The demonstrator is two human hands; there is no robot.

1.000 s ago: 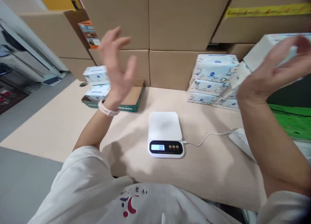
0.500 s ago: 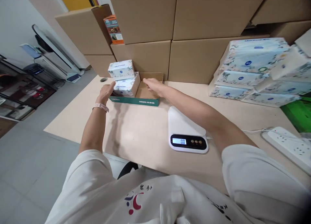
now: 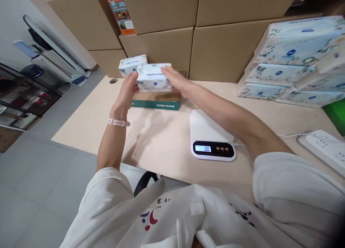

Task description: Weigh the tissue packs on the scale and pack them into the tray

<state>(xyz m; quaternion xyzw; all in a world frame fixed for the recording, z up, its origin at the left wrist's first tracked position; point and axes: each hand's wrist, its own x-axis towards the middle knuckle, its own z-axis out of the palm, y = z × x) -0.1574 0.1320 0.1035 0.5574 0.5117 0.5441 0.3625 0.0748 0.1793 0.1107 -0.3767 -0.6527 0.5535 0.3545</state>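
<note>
Between the left hand [image 3: 126,90] and the right hand [image 3: 176,81], a tissue pack [image 3: 154,77] is clamped by its two ends, up above the shallow box [image 3: 155,104]. Slack pressure from either side would likely let it slip or twist, as nothing else seems to support it; too hard a squeeze might crumple it. Its long axis runs left to right, almost level, a printed long side facing the near edge of the table [image 3: 159,131]. Just behind its left end sits a second pack [image 3: 130,63]; whether they touch, I cannot tell. Nearer that edge and rightward, the scale [image 3: 206,130] reads 0.0.
</note>
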